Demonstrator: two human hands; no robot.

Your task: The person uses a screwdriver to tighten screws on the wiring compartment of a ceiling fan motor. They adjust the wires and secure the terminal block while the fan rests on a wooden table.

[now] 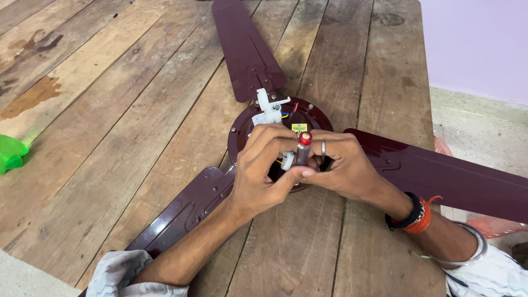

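A dark maroon ceiling fan lies on the wooden table, its round motor hub (242,129) in the middle and three blades spreading out: one far (242,49), one right (451,176), one near left (187,212). Coloured wires and a white plastic connector (268,109) sit on top of the hub. Both hands meet over the hub's near side. My left hand (263,170) curls round a slim tool with a red cap (304,147), thumb against its shaft. My right hand (341,165), with a ring on one finger, closes on the same tool from the right.
The plank table (110,110) is stained at the far left. A green plastic object (11,154) lies at the left edge. The table's right edge (432,110) drops to a pale floor beside a lilac wall. Bracelets and a thread band circle my right wrist (415,214).
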